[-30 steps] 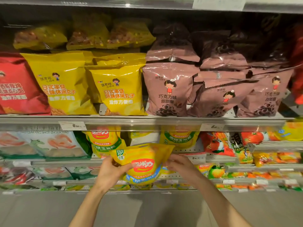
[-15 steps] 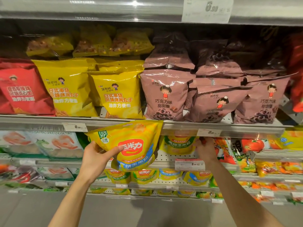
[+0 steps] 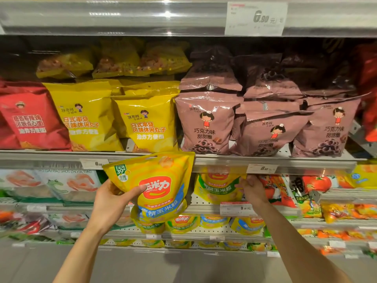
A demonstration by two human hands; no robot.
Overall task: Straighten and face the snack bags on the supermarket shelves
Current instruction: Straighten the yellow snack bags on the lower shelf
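Observation:
My left hand (image 3: 114, 203) grips a yellow corn snack bag (image 3: 161, 184) by its left side, thumb across the front, holding it upright in the air before the second shelf. My right hand (image 3: 252, 187) reaches into that shelf and pinches the right edge of another yellow corn bag (image 3: 218, 186) standing there. More bags of the same kind (image 3: 183, 221) sit on the shelf below. Above, yellow bags (image 3: 146, 123), pink-brown chocolate ring bags (image 3: 206, 123) and a red bag (image 3: 30, 121) stand facing front.
The metal shelf edge (image 3: 295, 160) with price tags runs just above both hands. Shrimp cracker bags (image 3: 67, 184) fill the left of the second shelf, tomato-print bags (image 3: 318, 184) the right. A grey floor (image 3: 183, 266) lies below the lowest shelf.
My left hand lifted the yellow bag from low in front of the shelves to the second shelf's height. My right hand let go of it and reached to the bag on the shelf.

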